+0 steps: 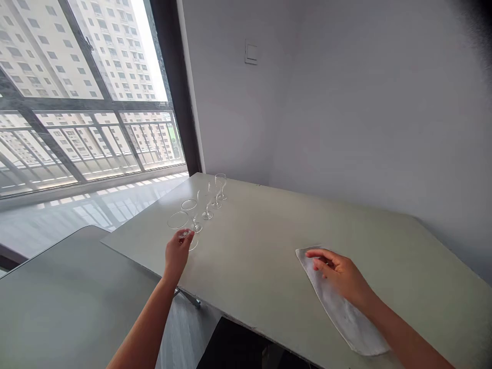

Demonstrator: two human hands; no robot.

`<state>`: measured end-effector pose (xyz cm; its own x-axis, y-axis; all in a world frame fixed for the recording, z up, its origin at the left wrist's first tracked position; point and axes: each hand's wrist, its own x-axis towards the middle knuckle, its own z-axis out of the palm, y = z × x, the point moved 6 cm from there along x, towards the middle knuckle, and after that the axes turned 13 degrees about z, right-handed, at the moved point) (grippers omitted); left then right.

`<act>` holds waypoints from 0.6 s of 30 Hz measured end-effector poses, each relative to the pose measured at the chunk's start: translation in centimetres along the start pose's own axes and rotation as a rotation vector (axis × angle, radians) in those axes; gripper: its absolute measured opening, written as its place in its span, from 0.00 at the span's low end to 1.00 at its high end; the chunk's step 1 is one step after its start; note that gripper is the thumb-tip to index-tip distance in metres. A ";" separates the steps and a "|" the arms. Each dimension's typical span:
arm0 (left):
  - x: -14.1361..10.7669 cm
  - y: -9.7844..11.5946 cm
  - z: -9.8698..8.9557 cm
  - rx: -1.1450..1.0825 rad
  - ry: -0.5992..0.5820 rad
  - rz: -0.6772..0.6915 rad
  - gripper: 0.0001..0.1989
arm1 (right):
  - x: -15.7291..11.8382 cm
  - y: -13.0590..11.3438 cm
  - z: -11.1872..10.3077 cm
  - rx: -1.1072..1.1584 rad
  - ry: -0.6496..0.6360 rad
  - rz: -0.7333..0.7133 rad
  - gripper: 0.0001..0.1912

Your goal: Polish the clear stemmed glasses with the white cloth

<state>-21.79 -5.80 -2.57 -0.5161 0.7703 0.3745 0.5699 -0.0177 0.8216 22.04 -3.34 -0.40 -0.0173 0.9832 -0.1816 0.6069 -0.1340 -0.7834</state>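
Observation:
Several clear stemmed wine glasses (207,202) stand in a line running away from me across the pale grey-green tabletop (261,241). My left hand (177,253) is at the near end of the line, with its fingers closed around the stem of the nearest wine glass (178,220). The hand hides part of that stem. On the right, my right hand (338,274) rests on a long grey-white cloth (346,318), with its fingers curled over the cloth's far end.
A second grey-green tabletop (57,307) sits lower left, beside the near table. A metal table leg (188,297) shows below the table's edge. A large barred window (88,92) fills the left side, and a white wall with a switch (251,53) stands behind.

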 end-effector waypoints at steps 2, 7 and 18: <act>0.9 -0.6 -0.8 0.071 0.004 0.005 0.23 | 0.3 3.2 -2.4 -0.036 0.119 0.091 0.14; 1.9 -1.9 -1.0 0.094 0.014 -0.007 0.22 | -0.8 8.1 -5.8 -0.127 0.204 0.184 0.16; 2.1 -3.5 -0.8 0.163 -0.056 -0.061 0.20 | -2.6 9.0 -6.0 -0.204 0.192 0.063 0.15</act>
<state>-25.43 -4.65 -4.34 -0.5195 0.8010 0.2977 0.6370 0.1308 0.7597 32.27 -6.38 -3.43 0.1648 0.9817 -0.0952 0.7497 -0.1874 -0.6346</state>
